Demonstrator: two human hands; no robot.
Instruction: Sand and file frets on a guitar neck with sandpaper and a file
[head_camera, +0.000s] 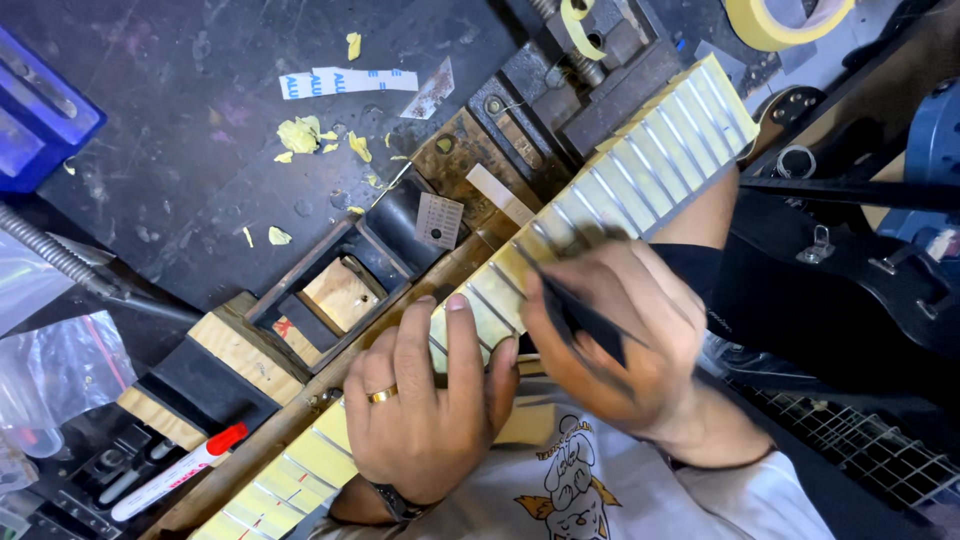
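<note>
Both hands on the taped guitar neck (600, 190), dark tool at the frets.

We see the left hand (430, 400) lying palm-down across the neck, fingers spread flat and gripping nothing, a gold ring (381, 395) on one finger. The right hand (625, 330) is pinched shut on a thin dark tool (575, 310), tip on a fret mid-neck. The neck runs diagonally across the bench. A white label strip (345, 82) lies upper left; a yellow tape roll (785, 18) sits top right; a blue bin (35, 110) stands at the left edge, contents unclear.

Fretboard (640, 160): matt paper tape, shiny metal frets; workbench (180, 150) rough, possibly metal.
</note>
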